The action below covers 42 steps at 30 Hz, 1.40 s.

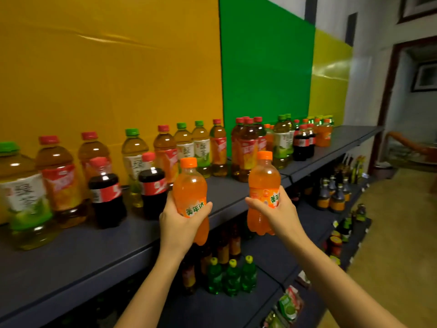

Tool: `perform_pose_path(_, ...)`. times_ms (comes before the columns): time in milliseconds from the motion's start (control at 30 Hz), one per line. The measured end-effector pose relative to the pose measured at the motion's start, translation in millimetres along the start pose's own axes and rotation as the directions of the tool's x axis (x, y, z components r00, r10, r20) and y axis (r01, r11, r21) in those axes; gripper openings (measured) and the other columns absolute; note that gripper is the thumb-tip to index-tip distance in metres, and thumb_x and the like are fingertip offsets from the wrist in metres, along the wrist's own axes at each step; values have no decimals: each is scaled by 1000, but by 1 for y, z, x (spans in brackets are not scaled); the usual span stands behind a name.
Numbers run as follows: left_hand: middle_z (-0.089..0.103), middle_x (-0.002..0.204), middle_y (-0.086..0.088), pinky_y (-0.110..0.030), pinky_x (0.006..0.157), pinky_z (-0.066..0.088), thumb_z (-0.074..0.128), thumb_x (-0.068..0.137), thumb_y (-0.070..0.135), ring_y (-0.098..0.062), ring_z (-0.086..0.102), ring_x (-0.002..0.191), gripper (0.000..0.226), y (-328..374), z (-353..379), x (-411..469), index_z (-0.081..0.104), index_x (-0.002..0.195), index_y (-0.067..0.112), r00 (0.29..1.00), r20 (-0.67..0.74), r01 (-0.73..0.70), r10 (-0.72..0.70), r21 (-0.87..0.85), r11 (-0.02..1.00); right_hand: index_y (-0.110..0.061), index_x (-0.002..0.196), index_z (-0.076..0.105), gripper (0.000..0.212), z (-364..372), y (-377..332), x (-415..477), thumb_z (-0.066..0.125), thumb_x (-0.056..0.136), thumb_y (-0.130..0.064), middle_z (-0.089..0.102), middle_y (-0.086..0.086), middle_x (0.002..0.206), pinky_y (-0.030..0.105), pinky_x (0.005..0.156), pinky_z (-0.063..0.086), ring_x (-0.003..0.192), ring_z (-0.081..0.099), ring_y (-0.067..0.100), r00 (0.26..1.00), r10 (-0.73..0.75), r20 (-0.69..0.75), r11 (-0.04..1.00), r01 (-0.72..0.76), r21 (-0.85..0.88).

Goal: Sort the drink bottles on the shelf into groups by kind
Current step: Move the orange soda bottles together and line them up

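My left hand (176, 221) grips a small orange soda bottle (190, 188) with an orange cap, held upright in front of the top shelf (99, 247). My right hand (276, 210) grips a second orange soda bottle (263, 178), also upright, off the shelf's front edge. Two small cola bottles (107, 192) with red caps stand on the shelf left of my hands. Behind them runs a mixed row of green-capped tea bottles (24, 192) and red-capped iced tea bottles (60, 178). Farther right stand more tea, cola and orange soda bottles (324, 133).
Yellow and green panels (264, 67) back the shelf. Lower shelves hold green soda bottles (233, 278), dark bottles (331, 197) and snack packets (287, 306). An aisle floor (397, 233) runs on the right toward a doorway.
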State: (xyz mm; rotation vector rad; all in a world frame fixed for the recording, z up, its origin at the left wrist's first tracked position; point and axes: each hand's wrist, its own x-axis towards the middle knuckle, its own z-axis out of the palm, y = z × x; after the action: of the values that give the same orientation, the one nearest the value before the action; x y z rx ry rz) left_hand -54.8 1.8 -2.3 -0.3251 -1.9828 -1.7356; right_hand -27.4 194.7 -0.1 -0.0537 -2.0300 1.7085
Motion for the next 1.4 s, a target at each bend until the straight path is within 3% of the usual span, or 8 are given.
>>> perform_pose_path(200, 59, 87, 14, -23, 65, 44, 81, 66, 21, -4, 58, 79, 45, 9, 110, 4, 48, 88, 42, 999, 51, 4, -1, -52, 999, -19, 104, 51, 39, -106, 30, 51, 74, 75, -31, 63, 4, 93, 41, 76, 50, 87, 62, 20, 999, -14, -48, 996, 10, -90)
perform_pose_path(400, 58, 87, 15, -21, 65, 44, 80, 67, 20, -3, 58, 79, 45, 19, 214, 12, 46, 87, 42, 995, 97, -1, 10, -93, 996, -14, 101, 51, 39, -190, 52, 106, 75, 74, -30, 64, 8, 91, 34, 66, 48, 83, 63, 21, 994, -34, -102, 994, 23, -108)
perform_pose_path(500, 58, 89, 15, -19, 65, 44, 79, 68, 21, -3, 57, 81, 45, 23, 262, 20, 46, 89, 43, 991, 132, 5, 9, -108, 994, -15, 100, 51, 39, -224, 63, 134, 75, 74, -30, 64, 8, 90, 38, 70, 50, 84, 63, 22, 992, -45, -118, 992, 31, -121)
perform_pose_path(1100, 62, 91, 12, -15, 64, 46, 80, 67, 29, -3, 61, 82, 42, -18, 542, 107, 46, 88, 41, 963, 268, 17, 15, -116, 993, -13, 101, 51, 44, -370, 167, 333, 76, 72, -36, 62, 4, 90, 28, 66, 47, 82, 60, 14, 986, -83, -141, 972, 49, -229)
perform_pose_path(1267, 61, 92, 18, -5, 60, 46, 80, 67, 26, 11, 60, 77, 47, -23, 613, 155, 47, 96, 44, 961, 272, 0, 44, -160, 987, -16, 102, 50, 45, -402, 189, 411, 75, 72, -38, 61, 5, 92, 41, 75, 50, 85, 61, 18, 985, -102, -141, 966, 65, -249)
perform_pose_path(1400, 63, 94, 14, -6, 61, 47, 80, 67, 26, 7, 62, 77, 52, -32, 662, 185, 50, 108, 35, 966, 254, -1, 42, -158, 987, -15, 103, 50, 45, -424, 202, 466, 75, 73, -36, 62, 5, 92, 36, 72, 50, 84, 61, 17, 987, -104, -125, 971, 74, -226)
